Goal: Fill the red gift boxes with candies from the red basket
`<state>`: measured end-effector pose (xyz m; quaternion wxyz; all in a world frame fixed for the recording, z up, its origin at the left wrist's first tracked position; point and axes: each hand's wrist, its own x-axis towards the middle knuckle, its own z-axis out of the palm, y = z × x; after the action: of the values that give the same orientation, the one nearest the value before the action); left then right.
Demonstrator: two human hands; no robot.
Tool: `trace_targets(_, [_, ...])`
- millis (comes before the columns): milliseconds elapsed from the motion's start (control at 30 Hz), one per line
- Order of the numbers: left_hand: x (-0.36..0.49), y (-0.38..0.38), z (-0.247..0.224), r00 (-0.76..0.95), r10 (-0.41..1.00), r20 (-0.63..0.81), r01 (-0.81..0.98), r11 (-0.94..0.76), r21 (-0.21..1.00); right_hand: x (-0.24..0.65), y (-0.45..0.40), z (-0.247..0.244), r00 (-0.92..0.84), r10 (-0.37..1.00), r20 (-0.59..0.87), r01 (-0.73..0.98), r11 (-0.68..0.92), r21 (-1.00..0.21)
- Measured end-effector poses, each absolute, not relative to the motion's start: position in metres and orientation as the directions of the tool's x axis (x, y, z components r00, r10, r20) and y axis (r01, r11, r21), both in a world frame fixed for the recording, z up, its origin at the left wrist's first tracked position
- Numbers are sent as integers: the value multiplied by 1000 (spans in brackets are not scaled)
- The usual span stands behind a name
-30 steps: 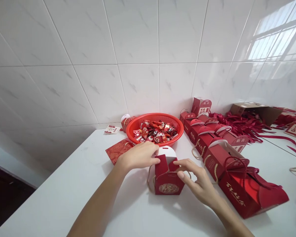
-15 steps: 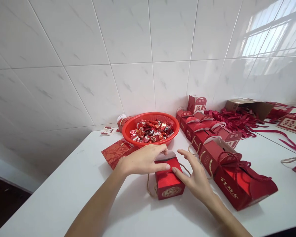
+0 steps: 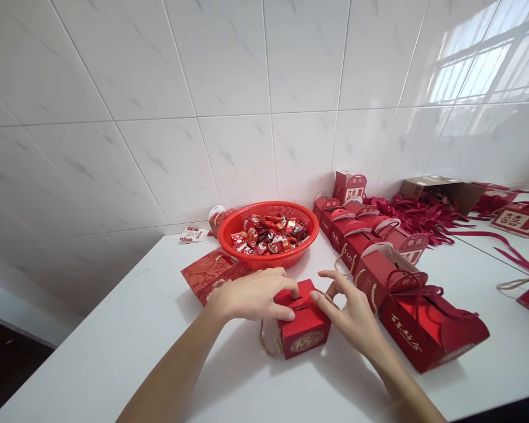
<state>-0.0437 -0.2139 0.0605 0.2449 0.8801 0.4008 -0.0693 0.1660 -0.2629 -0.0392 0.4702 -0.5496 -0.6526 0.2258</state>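
Observation:
A small red gift box [image 3: 306, 338] with a gold emblem on its front stands on the white table [image 3: 158, 352]. Its top flaps are folded down. My left hand [image 3: 258, 295] presses on the box's top left, index finger bent onto the flap and thumb along the near edge. Between the thumb and index finger of my right hand [image 3: 352, 311] is the box's twisted rope handle [image 3: 326, 298], pinched at the right side of the top. A second rope loop [image 3: 267, 346] hangs at the box's left side.
A red plastic basket [image 3: 229, 249] of wrapped candies stands behind the box. A patterned red box [image 3: 207, 273] lies to the left. Several red gift boxes [image 3: 405, 335] line the right, with dark red ribbons [image 3: 414, 214] and a cardboard carton [image 3: 458, 194] beyond.
The box's pale raised flap has been folded down flat. My right fingers have closed on the rope handle and drawn it up to the top; my left hand stays on the box.

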Motion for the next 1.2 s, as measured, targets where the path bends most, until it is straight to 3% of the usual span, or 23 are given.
trace_targets(267, [-42,-207,58,666,641,-382,744,-541,391,153,-281,-16,-87,928,363,423,365,-829])
trace_targets(633, [-45,-206,59,738,585,-335,674,-618,405,140,-281,-15,-182,910,374,509,412,-756])
trace_targets(767, [-49,-198,57,811,530,-247,570,-624,534,144,-277,-13,-156,897,413,476,435,-764])
trace_targets(933, [-47,-197,54,693,713,-106,495,-365,788,164,-268,-3,57,875,481,407,420,-811])
trace_targets(1067, [-43,-205,62,675,737,-24,185,-137,973,176,-267,8,129,869,477,342,413,-844])
trace_targets(1200, [-38,-219,69,697,701,150,-78,-135,988,165,-276,12,47,878,477,275,448,-851])
